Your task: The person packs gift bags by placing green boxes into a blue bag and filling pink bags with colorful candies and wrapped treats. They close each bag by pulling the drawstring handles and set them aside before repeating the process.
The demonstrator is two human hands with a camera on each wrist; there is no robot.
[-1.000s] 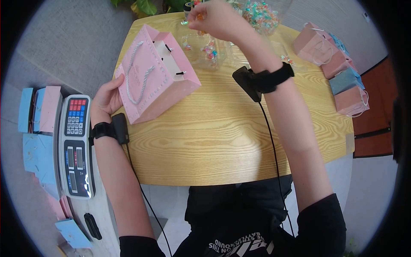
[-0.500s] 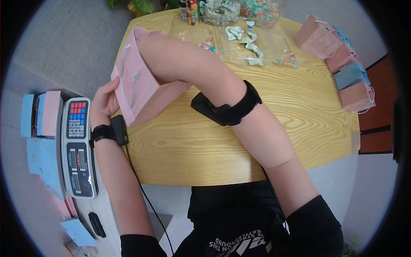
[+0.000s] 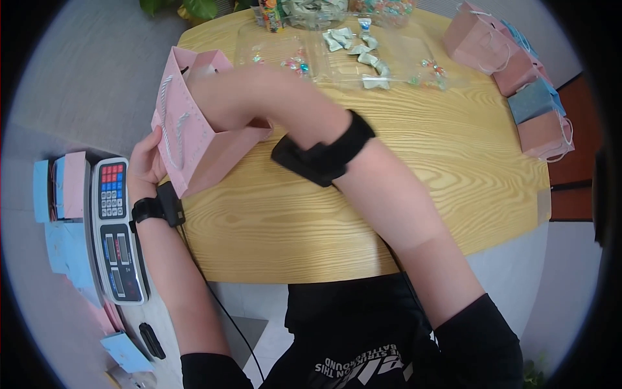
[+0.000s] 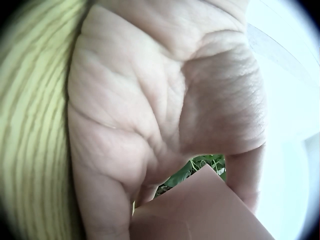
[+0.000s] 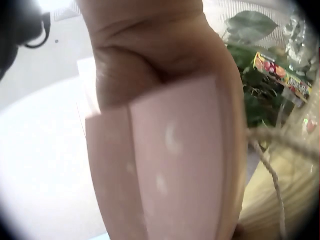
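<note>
A pink paper bag (image 3: pixel 210 146) with white rope handles stands tilted at the table's left side. My left hand (image 3: pixel 146 162) grips its lower left edge, the thumb on the near face; the left wrist view has the palm (image 4: pixel 165 95) with the bag's corner (image 4: pixel 200 210) between thumb and fingers. My right forearm reaches over the bag's side, and the right hand is down inside its mouth, fingers hidden. From the right wrist, the heel of the right hand (image 5: pixel 150 60) shows behind the bag's pink side (image 5: pixel 175 160). What those fingers hold cannot be seen.
Clear trays with wrapped sweets (image 3: pixel 295 66) and white packets (image 3: pixel 377 68) lie along the back, before jars (image 3: pixel 317 13) and a colourful tube (image 3: pixel 271 16). Small bags (image 3: pixel 544 133) line the right edge. At left are a scale (image 3: pixel 122 259) and blue and pink bags (image 3: pixel 76 185).
From over the trays at the back, with something orange in its fingers, my right hand has come left and gone down into the pink bag. My left hand has kept its grip.
</note>
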